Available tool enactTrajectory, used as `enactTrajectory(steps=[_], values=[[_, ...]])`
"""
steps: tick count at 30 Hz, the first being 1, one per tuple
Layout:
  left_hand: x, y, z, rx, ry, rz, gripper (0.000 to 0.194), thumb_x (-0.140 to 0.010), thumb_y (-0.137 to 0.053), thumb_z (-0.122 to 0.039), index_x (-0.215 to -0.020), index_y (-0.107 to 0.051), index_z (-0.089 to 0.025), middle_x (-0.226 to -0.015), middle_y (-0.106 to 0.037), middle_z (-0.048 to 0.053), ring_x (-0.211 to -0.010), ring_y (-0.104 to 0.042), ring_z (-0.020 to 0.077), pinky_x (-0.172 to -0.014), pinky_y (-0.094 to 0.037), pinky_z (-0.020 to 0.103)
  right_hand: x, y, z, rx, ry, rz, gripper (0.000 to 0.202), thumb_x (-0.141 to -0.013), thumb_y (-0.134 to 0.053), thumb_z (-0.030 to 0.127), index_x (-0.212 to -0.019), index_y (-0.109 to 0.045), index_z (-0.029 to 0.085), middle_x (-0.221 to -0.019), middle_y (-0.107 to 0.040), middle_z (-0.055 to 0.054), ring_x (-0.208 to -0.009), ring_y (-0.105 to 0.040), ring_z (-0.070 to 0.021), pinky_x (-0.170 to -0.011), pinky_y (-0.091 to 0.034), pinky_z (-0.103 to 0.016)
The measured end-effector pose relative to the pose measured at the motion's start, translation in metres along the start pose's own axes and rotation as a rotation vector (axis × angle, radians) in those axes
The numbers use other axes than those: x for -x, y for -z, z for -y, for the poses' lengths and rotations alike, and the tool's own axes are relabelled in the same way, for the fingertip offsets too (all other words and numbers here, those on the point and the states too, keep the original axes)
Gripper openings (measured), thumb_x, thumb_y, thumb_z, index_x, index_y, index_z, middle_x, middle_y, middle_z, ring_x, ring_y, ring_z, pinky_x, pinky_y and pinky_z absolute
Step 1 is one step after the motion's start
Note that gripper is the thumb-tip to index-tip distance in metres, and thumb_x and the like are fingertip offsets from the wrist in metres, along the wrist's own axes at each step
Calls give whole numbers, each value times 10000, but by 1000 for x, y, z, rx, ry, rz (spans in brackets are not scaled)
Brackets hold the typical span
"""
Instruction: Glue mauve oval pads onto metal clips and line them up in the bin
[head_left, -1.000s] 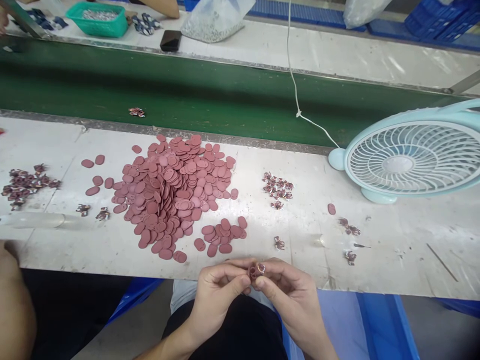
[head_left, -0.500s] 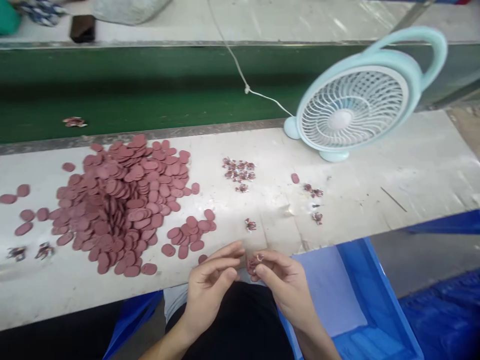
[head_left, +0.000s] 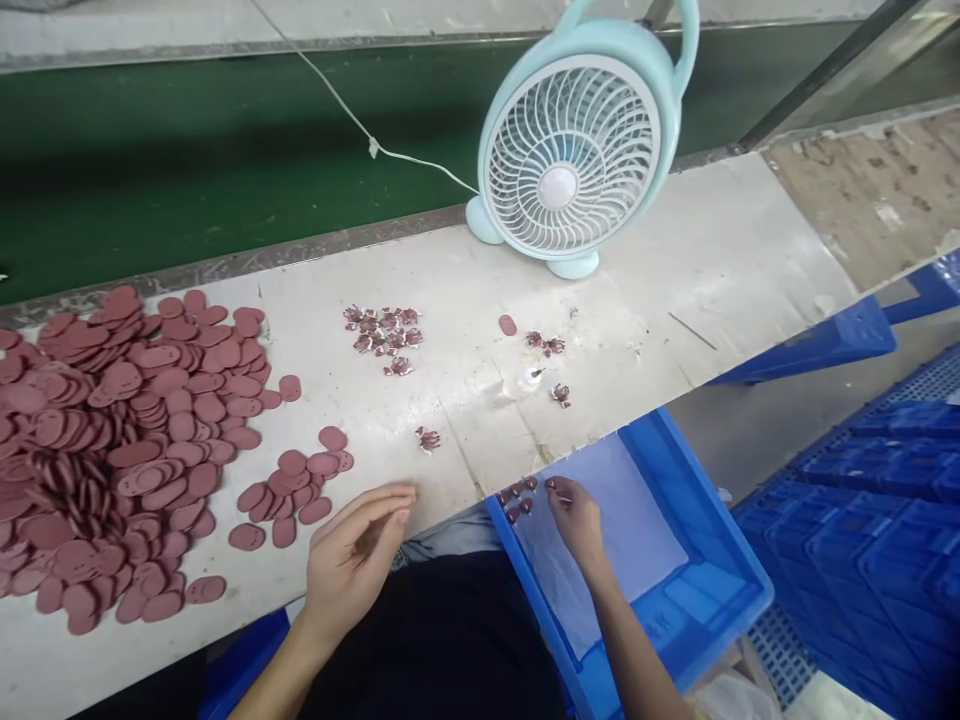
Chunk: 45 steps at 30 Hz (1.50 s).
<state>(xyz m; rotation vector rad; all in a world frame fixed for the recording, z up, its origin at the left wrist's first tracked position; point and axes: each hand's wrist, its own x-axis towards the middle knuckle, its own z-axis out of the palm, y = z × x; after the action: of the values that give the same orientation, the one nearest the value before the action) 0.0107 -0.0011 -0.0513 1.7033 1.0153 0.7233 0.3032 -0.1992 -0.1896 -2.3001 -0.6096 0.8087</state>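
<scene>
- Done, it seems: a few dark brown pieces (head_left: 513, 514) sit in the blue bin (head_left: 691, 515), just left of the right hand (head_left: 576, 522).
- In hand: the right hand pinches one dark piece (head_left: 551, 484) over the bin; the left hand (head_left: 351, 565) is half-curled, seemingly empty.
- Left, apparently most: a large oval pile (head_left: 165, 385) left of the left hand, plus small brown-and-white parts (head_left: 385, 335) beyond it on the worktop (head_left: 465, 290).

The pile of reddish oval pieces (head_left: 127, 450) is cut off by the left edge; the fan handle (head_left: 688, 50), by the top. The right hand (head_left: 579, 522) covers most of a small dark piece (head_left: 551, 484), its detail unreadable. The forearm hides part of the blue bin (head_left: 721, 525). Clustered figures (head_left: 382, 330) are too small to identify.
</scene>
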Motion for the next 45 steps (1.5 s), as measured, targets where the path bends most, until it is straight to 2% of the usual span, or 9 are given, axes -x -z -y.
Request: enactTrajectory(steps=[2, 5, 20, 27, 29, 33, 38, 45], values=[[0, -1, 0, -1, 3, -16, 181, -907, -660, -132, -1018, -761, -233, -1072, -758, 64, -1017, -726, 224, -879, -619, 363, -3, -13, -8, 68, -8, -9, 269, -982, -644, 356, -1162, -655, 157, -1125, -694, -68, -982, -690, -212, -873, -585, -426], [-1, -2, -1, -26, -12, -27, 175, -903, -664, -130, -1012, -759, -227, -1057, -761, 62, -1006, -729, 222, -879, -618, 362, -5, -19, -13, 149, -17, -27, 315, -991, -628, 361, -1238, -622, 166, -1160, -682, -76, -985, -688, -216, -878, -583, -435], [-3, -7, -5, -137, -56, -33, 175, -889, -674, -112, -988, -765, -224, -1029, -774, 47, -974, -734, 203, -863, -605, 333, -9, -24, -10, 347, 8, -46, 311, -998, -615, 369, -1235, -620, 168, -1128, -687, -69, -934, -691, -202, -845, -588, -414], [-2, -6, -6, -136, -65, -37, 182, -883, -676, -99, -987, -764, -220, -1033, -773, 50, -980, -732, 206, -872, -599, 335, -1, -17, -1, 394, 53, -60, 323, -1005, -591, 390, -1244, -606, 173, -1178, -663, -80, -918, -676, -194, -833, -576, -401], [-2, -6, -6, -135, -68, -37, 189, -881, -675, -91, -985, -764, -220, -1032, -773, 49, -980, -731, 208, -879, -595, 341, 5, -15, 3, 410, 75, -13, 305, -1006, -588, 392, -1214, -620, 170, -1134, -671, -71, -903, -672, -188, -825, -574, -392], [-2, -5, -5, -126, -71, -36, 203, -873, -680, -80, -991, -762, -222, -1035, -770, 44, -986, -729, 207, -882, -594, 339, 19, -15, 6, 448, 103, 166, 245, -995, -613, 389, -1073, -669, 164, -959, -694, -29, -814, -671, -165, -785, -576, -366], [-2, -5, -6, -129, -78, -28, 218, -870, -678, -61, -993, -760, -220, -1036, -768, 41, -989, -728, 201, -874, -597, 329, 28, -21, 2, 508, 46, 272, 260, -993, -620, 382, -1124, -660, 160, -1010, -696, -42, -862, -684, -180, -799, -585, -383], [-2, -5, -5, -149, -86, -29, 212, -866, -688, -67, -996, -762, -217, -1032, -769, 44, -981, -730, 205, -852, -609, 335, 23, -29, -3, 535, -18, 344, 267, -993, -625, 368, -1156, -652, 158, -1086, -694, -59, -919, -690, -195, -829, -590, -401]])
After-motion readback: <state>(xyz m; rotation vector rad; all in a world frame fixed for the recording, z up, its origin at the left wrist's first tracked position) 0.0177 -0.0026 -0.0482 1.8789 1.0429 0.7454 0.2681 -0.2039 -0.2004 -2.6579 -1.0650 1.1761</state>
